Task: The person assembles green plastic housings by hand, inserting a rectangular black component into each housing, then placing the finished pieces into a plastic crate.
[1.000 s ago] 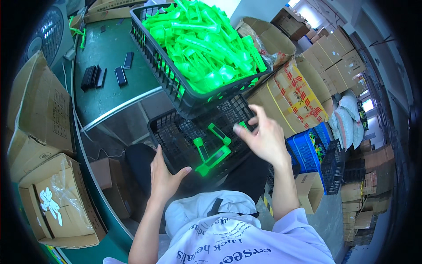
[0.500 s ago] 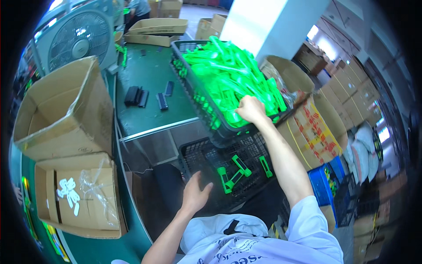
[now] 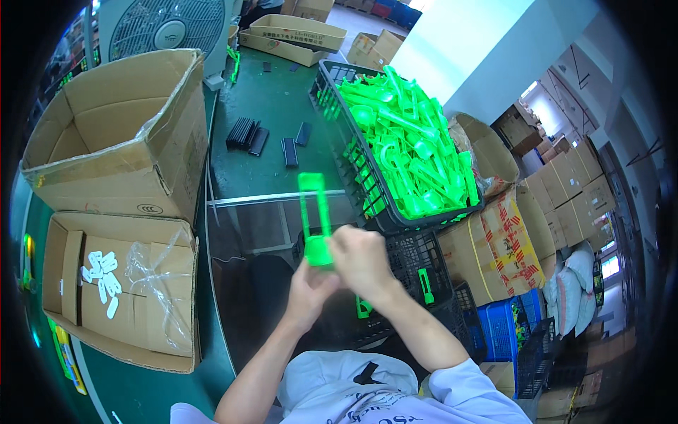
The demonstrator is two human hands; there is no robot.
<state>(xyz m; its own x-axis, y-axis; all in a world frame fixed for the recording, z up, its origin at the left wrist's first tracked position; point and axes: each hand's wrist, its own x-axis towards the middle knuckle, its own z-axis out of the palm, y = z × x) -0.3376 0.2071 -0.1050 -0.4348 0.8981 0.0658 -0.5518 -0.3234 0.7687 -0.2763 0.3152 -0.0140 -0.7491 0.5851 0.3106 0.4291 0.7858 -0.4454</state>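
Observation:
In front of my body, my left hand (image 3: 309,293) is closed around the lower end of a green plastic frame (image 3: 318,251), a long, hollow piece that stands roughly upright. My right hand (image 3: 361,263), slightly blurred, has its fingers bent against the same end from the right. Beyond them, a black plastic basket (image 3: 372,185) is heaped with bright green plastic parts (image 3: 413,145). Below my right forearm is a lower black crate (image 3: 404,249); a slim green piece (image 3: 426,286) lies in it, and another is partly covered by my arm.
Several black finned pieces (image 3: 242,134) lie on the green table (image 3: 240,180). On the left are a tall open carton (image 3: 106,180) and a shallow carton (image 3: 159,360) holding white pieces (image 3: 102,268) and clear film. A fan (image 3: 166,32) stands behind. Right are a taped carton (image 3: 494,244) and blue crate (image 3: 498,328).
My right hand has come back from the heaped basket to meet my left hand, which has risen. A green frame is now between them. The view has shifted somewhat.

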